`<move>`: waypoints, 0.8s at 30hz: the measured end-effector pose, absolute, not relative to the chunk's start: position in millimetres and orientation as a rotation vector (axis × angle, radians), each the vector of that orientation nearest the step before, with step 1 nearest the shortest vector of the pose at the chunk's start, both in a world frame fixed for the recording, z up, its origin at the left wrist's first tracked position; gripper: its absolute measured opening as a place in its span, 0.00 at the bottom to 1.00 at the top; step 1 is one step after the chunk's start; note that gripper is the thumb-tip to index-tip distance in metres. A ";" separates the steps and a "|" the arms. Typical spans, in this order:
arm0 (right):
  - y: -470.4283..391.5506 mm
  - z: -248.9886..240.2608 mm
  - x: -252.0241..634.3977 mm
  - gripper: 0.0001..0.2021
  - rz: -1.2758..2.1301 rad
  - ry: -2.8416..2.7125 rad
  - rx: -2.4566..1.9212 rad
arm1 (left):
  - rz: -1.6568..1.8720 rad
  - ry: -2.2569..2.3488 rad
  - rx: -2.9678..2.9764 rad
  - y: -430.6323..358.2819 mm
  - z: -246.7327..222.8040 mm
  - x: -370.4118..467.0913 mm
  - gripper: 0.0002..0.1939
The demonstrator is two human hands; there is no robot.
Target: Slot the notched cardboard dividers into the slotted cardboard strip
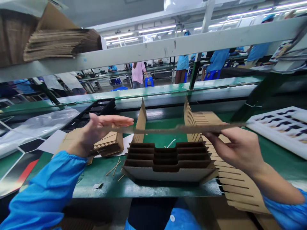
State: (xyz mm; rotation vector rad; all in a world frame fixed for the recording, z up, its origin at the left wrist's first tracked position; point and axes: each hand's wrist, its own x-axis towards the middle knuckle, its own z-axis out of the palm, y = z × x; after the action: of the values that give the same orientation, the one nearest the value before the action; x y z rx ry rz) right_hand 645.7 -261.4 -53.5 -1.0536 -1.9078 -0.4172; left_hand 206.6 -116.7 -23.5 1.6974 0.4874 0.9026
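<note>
A cardboard divider point(165, 129), seen nearly edge-on and a little blurred, is held level above the table. My right hand point(237, 147) grips its right end between thumb and fingers. At the other end, my left hand point(103, 127) has its fingers stretched out flat, with the divider's end against or just under the palm; the exact contact is unclear. Below stands a partly assembled cardboard partition point(168, 174), with several notched crosswise dividers slotted between two side panels. The slotted right panel point(235, 182) lies fanned beneath my right forearm.
Stacked cardboard pieces point(110, 143) lie to the left, near loose cardboard slivers point(114, 167). A black tray point(96, 110) and clear plastic point(48, 119) are behind them. A white foam tray point(283, 134) sits at right. A shelf beam point(144, 51) crosses above, carrying cardboard point(62, 43). People work beyond.
</note>
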 end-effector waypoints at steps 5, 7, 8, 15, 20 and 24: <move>-245.3 -61.6 655.9 0.14 0.016 -1.708 -1.385 | 1.343 0.592 1.642 -112.9 -67.6 206.7 0.24; -240.8 -64.3 658.8 0.19 0.160 -1.653 -1.440 | 1.439 0.746 1.741 -117.3 -77.5 217.9 0.15; -239.5 -65.5 660.4 0.21 0.208 -1.620 -1.458 | 1.476 0.798 1.773 -120.2 -80.5 223.8 0.12; -246.5 -69.3 671.3 0.28 0.283 -1.506 -1.544 | 1.363 0.888 1.855 -135.3 -89.8 241.2 0.12; -247.8 -73.5 674.4 0.27 0.184 -1.679 -1.538 | 1.341 0.922 1.935 -133.4 -96.9 241.4 0.09; -246.4 -81.1 680.0 0.25 0.182 -1.776 -1.547 | 1.334 0.982 2.019 -135.4 -102.3 240.9 0.09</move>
State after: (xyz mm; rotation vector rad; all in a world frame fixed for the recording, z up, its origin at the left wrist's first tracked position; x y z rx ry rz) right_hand 680.0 -246.4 -81.1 -1.5467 -1.7755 0.1820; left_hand 240.9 -135.4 -102.3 2.0193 0.9819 1.3341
